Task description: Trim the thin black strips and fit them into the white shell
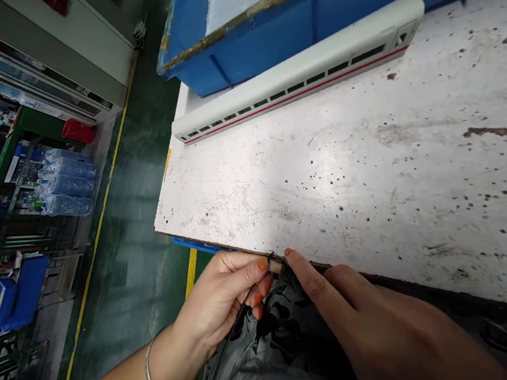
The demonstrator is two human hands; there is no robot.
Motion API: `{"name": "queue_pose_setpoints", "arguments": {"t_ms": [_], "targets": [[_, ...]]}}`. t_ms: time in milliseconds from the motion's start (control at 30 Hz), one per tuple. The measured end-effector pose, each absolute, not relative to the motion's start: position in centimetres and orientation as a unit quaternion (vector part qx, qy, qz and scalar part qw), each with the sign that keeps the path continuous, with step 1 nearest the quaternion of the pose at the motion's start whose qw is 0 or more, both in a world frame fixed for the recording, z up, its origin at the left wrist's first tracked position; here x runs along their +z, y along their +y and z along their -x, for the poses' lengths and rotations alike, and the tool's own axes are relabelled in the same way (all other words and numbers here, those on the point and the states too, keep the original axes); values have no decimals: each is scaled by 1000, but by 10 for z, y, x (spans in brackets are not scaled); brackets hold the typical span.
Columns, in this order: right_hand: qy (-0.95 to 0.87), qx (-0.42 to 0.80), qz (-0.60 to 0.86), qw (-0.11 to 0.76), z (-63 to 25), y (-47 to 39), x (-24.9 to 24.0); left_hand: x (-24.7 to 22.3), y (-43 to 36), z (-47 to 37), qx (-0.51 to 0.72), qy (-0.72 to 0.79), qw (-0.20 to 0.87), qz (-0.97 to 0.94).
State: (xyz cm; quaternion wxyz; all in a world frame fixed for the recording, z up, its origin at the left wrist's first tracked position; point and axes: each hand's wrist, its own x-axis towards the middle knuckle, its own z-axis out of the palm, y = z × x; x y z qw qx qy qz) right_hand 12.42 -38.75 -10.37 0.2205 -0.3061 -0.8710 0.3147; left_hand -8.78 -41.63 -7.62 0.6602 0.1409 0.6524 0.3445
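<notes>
At the front edge of the white speckled table (328,193), my left hand (225,292) pinches a thin dark cord (228,342) beside a small tan piece (276,267). The cord hangs down below the hand. My right hand (358,316) is just right of the tan piece, its index fingertip on the table edge; its other fingers are partly hidden, and whether it holds anything does not show. Farther back on the table lies a long white model train shell (296,77) with a red stripe and dark windows.
A blue bin (263,48) with a worn rim stands behind the train shell. Left of the green floor (136,181) are green shelves, plastic-wrapped bottles (70,184), a red bucket (78,131) and blue bins (18,296). Patterned dark clothing shows below the table edge.
</notes>
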Motion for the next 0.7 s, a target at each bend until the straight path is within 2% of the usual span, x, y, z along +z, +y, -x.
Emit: {"name": "queue_pose_setpoints", "arguments": {"t_ms": [133,400,700], "targets": [[-872,309,316,211,-123,-390,-107,-75,-415,89,330,664,651,-163],[-900,208,308,229,-121,-384,-109,-73,-417,88,308,690,617,-219],[-905,187,319,210,-118,-385,-103,-76,-420,92,298,692,614,-235]]}}
